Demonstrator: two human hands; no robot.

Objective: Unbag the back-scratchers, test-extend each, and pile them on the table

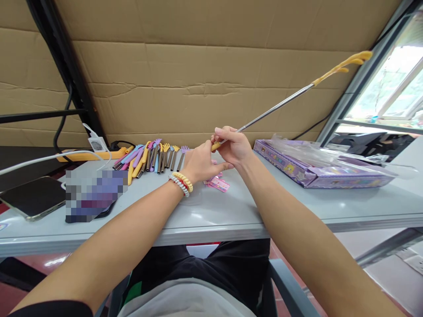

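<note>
An extended telescopic back scratcher [277,106] slants up to the right, with a metal rod and a yellow claw head. Its yellow handle lies between my two hands. My left hand [197,164] is closed on the handle end, its fingers partly hidden. Around the handle near the rod, my right hand [235,147] is closed too. Small pink printed labels [218,184] rest on the table just beneath my hands. Left of my left hand lies a pile of folded back scratchers [155,156] in purple, yellow and blue.
A purple printed box [307,174] with clear plastic bags [317,152] on it sits at the right. At the left are a phone [35,198], a blurred-out item [95,196], a white charger [97,143] and cable. A cardboard wall [198,66] rises behind the grey table [214,215].
</note>
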